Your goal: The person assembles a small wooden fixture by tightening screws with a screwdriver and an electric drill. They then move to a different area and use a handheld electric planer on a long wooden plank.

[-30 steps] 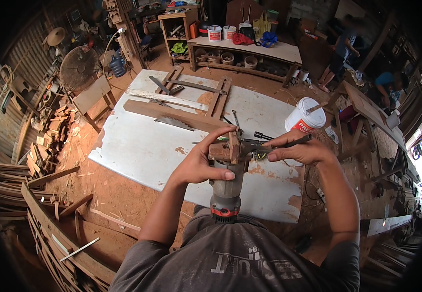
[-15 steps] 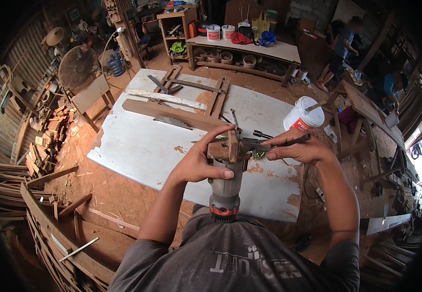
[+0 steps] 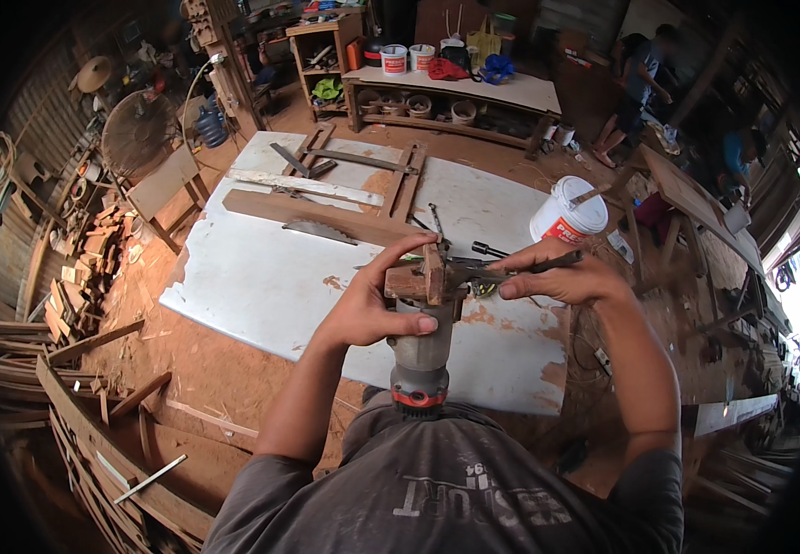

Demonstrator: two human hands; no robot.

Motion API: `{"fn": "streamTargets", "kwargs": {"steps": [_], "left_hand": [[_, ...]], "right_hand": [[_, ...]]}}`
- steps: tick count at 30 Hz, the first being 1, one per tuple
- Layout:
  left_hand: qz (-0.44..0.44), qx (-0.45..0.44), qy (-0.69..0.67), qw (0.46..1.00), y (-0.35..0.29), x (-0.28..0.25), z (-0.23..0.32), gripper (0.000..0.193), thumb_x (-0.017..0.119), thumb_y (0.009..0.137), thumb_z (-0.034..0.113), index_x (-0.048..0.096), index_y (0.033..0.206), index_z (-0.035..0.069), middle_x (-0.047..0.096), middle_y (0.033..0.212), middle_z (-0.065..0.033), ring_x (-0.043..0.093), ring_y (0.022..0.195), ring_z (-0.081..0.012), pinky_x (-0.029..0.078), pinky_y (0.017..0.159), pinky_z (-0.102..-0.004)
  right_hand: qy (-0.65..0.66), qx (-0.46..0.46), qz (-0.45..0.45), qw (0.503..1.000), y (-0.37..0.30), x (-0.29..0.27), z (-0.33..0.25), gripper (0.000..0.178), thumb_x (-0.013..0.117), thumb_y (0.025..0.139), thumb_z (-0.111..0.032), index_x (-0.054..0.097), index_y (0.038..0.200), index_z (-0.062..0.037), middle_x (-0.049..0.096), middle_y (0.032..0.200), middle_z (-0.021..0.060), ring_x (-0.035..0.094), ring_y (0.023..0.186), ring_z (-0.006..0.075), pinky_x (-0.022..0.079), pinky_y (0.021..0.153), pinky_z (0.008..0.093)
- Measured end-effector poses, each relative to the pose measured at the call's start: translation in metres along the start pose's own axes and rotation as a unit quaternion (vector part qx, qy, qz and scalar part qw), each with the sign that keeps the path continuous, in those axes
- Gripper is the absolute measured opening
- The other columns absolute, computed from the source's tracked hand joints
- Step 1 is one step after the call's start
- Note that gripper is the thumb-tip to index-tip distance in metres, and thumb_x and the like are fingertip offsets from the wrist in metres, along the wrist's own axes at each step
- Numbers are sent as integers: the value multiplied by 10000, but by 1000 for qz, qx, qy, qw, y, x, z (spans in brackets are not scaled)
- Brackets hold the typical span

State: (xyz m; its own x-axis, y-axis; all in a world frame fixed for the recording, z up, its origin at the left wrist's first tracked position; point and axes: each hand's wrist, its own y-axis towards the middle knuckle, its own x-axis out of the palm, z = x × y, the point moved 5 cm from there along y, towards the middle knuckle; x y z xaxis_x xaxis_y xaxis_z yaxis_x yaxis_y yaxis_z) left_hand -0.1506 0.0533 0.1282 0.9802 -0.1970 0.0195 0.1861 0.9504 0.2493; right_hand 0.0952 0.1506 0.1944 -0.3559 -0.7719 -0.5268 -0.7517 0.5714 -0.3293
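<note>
Close to my chest stands a grey power tool [image 3: 420, 355] with a red ring, its lower end against my shirt. A worn wooden block [image 3: 415, 280] sits across its top. My left hand [image 3: 372, 305] is closed around the block and the top of the tool, thumb on the grey body. In my right hand [image 3: 561, 277] is a slim dark metal hand tool [image 3: 559, 262], its kind unclear; its far end meets the top of the power tool beside the block. Just beyond lie a black socket-like tool [image 3: 487, 249] and a metal wrench [image 3: 436, 218].
A circular saw blade [image 3: 318, 231] sticks up through the white tabletop [image 3: 243, 263], beside a long wooden board [image 3: 326, 218]. A wooden frame [image 3: 406, 185] lies farther back. A white bucket [image 3: 570, 209] stands at right. Scrap wood [image 3: 77, 300] is piled left. Other people [image 3: 642, 83] are at far right.
The view has shifted slightly. Both hands keep their holds on the power tool and the dark hand tool, with little visible movement.
</note>
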Motion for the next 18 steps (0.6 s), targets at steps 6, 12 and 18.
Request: {"fn": "streamTargets", "kwargs": {"steps": [6, 12, 18], "left_hand": [[-8, 46, 102, 994, 3, -3, 16, 1014, 991, 664, 265, 529, 1551, 94, 592, 1533, -125, 542, 1439, -296, 399, 1217, -443], [-62, 51, 119, 990, -10, 6, 8, 996, 1009, 607, 275, 591, 1490, 82, 635, 1501, -145, 607, 1396, -328, 428, 1223, -447], [-170, 40, 144, 974, -14, 18, 7, 959, 996, 611, 224, 604, 1471, 56, 673, 1456, -148, 658, 1331, -336, 483, 1177, -425]], "right_hand": [[76, -41, 181, 980, -24, -50, 27, 452, 612, 1076, -277, 598, 1477, -70, 751, 979, 44, 552, 833, 85, 510, 822, 262], [-89, -84, 73, 990, -73, -49, -13, 285, 724, 992, -136, 738, 1261, -44, 771, 948, 50, 635, 826, 135, 501, 835, 321], [-355, -174, 21, 918, -88, -15, -31, 326, 740, 919, -112, 801, 1230, -187, 761, 988, 20, 637, 998, 236, 365, 1181, 461]]}}
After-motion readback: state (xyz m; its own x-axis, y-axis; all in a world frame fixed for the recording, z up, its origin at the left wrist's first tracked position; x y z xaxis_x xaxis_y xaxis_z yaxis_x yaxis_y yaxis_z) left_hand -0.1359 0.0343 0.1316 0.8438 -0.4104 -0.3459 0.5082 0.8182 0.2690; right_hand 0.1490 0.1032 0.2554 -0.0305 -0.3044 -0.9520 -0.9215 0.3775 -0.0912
